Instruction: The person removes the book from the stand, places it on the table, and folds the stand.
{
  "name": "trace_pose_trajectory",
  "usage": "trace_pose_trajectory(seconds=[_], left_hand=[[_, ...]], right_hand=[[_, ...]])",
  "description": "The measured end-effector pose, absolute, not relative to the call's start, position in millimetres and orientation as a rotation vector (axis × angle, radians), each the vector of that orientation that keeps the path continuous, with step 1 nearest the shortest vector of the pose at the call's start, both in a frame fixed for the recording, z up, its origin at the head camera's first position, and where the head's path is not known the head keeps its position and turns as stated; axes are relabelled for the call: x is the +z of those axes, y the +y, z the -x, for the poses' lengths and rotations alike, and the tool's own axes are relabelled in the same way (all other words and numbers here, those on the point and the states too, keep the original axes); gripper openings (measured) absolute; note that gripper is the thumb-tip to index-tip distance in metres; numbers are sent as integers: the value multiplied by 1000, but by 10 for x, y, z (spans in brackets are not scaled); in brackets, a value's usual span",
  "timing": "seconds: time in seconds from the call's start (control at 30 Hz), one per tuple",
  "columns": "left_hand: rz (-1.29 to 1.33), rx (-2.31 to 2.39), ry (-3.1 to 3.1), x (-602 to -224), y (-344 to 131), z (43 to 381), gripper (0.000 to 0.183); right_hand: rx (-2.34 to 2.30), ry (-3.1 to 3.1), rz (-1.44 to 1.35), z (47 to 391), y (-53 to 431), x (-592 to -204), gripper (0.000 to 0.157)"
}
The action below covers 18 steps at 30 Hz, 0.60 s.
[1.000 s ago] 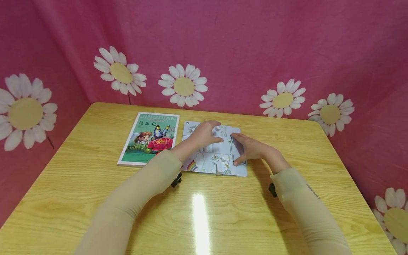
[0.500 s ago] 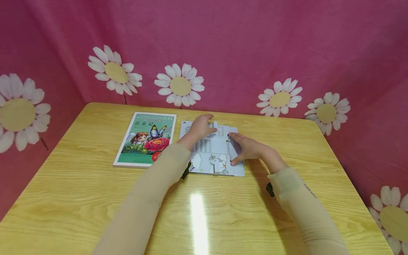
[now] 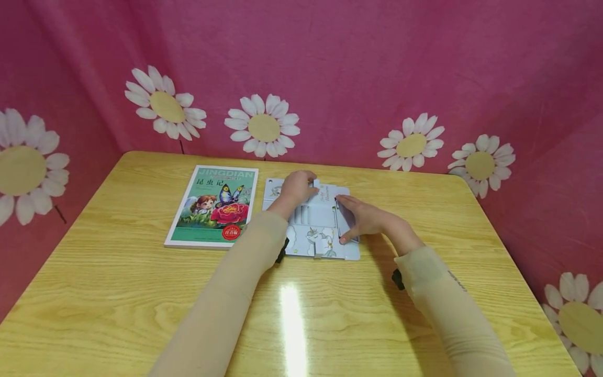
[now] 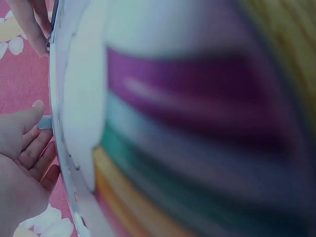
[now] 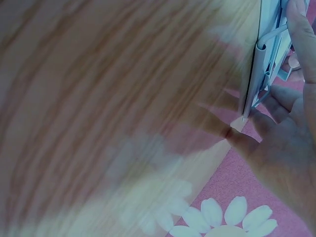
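A pale book stand (image 3: pixel 322 215) printed with unicorns and a rainbow lies flat on the table. My left hand (image 3: pixel 297 188) reaches over it to the far edge. There, in the left wrist view, its thumb and forefinger pinch a small grey tab (image 4: pixel 45 122), with the other fingers loosely bent below. At the stand's right end, my right hand (image 3: pixel 369 217) spans a framed flap, thumb on the near corner and fingertips at the far one. A bent metal wire (image 5: pixel 271 35) shows beside that thumb in the right wrist view.
A green children's book (image 3: pixel 212 207) with a butterfly cover lies just left of the stand. The wooden table (image 3: pixel 377 324) ends at a pink curtain (image 3: pixel 330 78) with daisies behind and at the sides. Another tab (image 3: pixel 318 247) stands at the stand's near edge.
My left hand has travelled across the stand to the tab at the far edge and now pinches it. The right hand keeps its place on the flap. The view has shifted slightly.
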<state>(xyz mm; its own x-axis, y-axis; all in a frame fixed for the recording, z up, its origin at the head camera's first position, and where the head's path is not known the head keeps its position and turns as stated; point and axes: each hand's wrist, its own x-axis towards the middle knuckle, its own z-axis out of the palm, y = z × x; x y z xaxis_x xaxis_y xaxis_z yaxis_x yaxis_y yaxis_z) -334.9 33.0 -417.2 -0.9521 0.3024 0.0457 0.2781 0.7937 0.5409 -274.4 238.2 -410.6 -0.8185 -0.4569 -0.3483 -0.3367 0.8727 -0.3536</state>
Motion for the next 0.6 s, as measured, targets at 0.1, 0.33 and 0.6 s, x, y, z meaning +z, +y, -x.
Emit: trace_pose_trajectory(seconds=[0.1, 0.33, 0.6], left_hand=[[-446, 878, 2948, -4175, 337, 3345, 41], [-405, 928, 2908, -4173, 345, 3316, 44], [-472, 999, 2837, -4091, 240, 3249, 62]], right_hand=[[-389, 2619, 589, 2755, 2379, -4115, 123], [-380, 2615, 597, 2751, 2387, -4126, 124], [-426, 2623, 654, 2735, 2402, -4138, 123]])
